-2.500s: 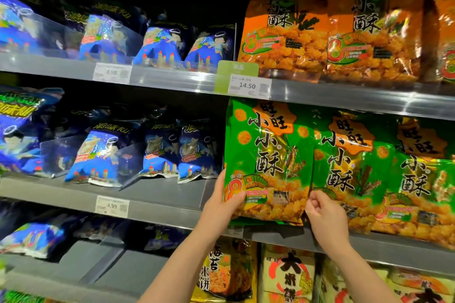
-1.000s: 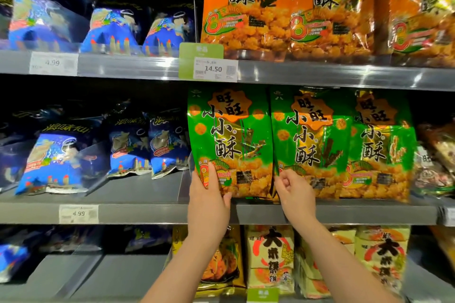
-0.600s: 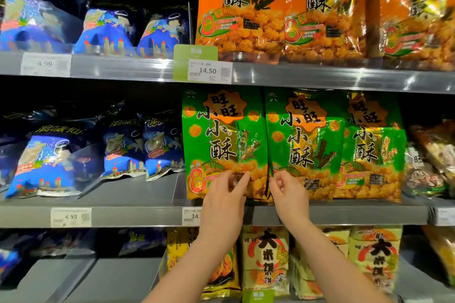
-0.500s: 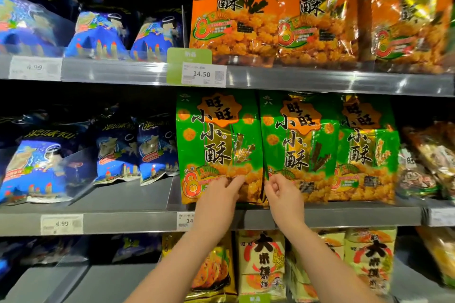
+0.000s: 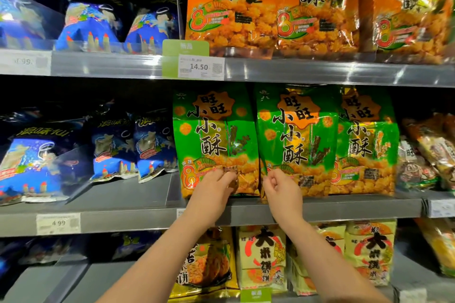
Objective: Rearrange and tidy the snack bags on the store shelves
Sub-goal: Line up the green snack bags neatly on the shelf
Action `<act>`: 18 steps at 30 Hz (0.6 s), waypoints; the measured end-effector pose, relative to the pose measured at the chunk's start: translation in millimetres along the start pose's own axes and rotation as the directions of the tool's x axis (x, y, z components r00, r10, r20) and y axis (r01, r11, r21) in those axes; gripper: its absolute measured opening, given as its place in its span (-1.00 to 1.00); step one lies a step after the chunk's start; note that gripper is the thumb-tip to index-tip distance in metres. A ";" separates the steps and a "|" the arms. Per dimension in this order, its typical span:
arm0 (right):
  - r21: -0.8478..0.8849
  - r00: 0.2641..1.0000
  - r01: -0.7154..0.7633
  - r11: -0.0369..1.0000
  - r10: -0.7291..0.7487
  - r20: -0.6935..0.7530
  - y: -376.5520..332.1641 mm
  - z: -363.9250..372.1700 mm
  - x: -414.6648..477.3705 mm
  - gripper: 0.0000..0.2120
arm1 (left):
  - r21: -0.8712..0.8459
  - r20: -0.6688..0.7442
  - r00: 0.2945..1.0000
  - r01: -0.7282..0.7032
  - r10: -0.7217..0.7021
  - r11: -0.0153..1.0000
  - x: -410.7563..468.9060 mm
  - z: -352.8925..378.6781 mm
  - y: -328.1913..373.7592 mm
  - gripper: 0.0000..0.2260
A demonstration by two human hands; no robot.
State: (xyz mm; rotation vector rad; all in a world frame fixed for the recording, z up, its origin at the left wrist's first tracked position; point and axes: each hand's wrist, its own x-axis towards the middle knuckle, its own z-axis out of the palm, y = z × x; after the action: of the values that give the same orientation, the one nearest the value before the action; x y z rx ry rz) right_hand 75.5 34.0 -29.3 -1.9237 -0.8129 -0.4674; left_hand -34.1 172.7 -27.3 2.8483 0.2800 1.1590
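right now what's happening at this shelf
A person is straightening the large green snack bags on the grey metal middle shelf. The left hand rests on the lower front of the leftmost green bag, and the right hand, fingers curled, touches the lower left edge of the middle green bag. All three green bags stand upright side by side. Orange snack bags fill the shelf above, and small blue snack bags sit to the left.
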 end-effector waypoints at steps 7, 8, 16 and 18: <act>-0.026 1.000 -0.008 1.000 0.009 0.014 -0.2 -0.6 -2.1 -0.76 | -0.023 0.045 0.997 -0.054 0.055 0.998 -31.4 1.1 3.8 -0.84; -0.033 1.000 -0.005 0.999 0.005 0.008 -0.9 -0.6 -2.4 -0.75 | -0.026 0.043 0.998 -0.054 0.056 0.998 -35.3 -1.4 4.7 -0.84; -0.130 0.998 0.035 0.991 -0.041 -0.044 -9.9 2.2 -4.8 -0.78 | -0.019 -0.327 0.838 0.455 -0.436 0.890 -56.4 -26.3 -11.2 -0.82; -0.147 0.998 0.037 0.988 -0.044 -0.044 -10.9 2.8 -5.1 -0.78 | -0.094 -0.303 0.781 0.546 -0.546 0.832 -56.7 -27.4 -17.0 -0.81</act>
State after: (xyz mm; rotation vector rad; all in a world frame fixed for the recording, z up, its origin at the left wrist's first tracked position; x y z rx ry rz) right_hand 64.1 38.2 -26.9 -2.0260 -0.8079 -0.6098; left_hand -95.5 178.3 -48.7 2.2899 1.0419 1.4447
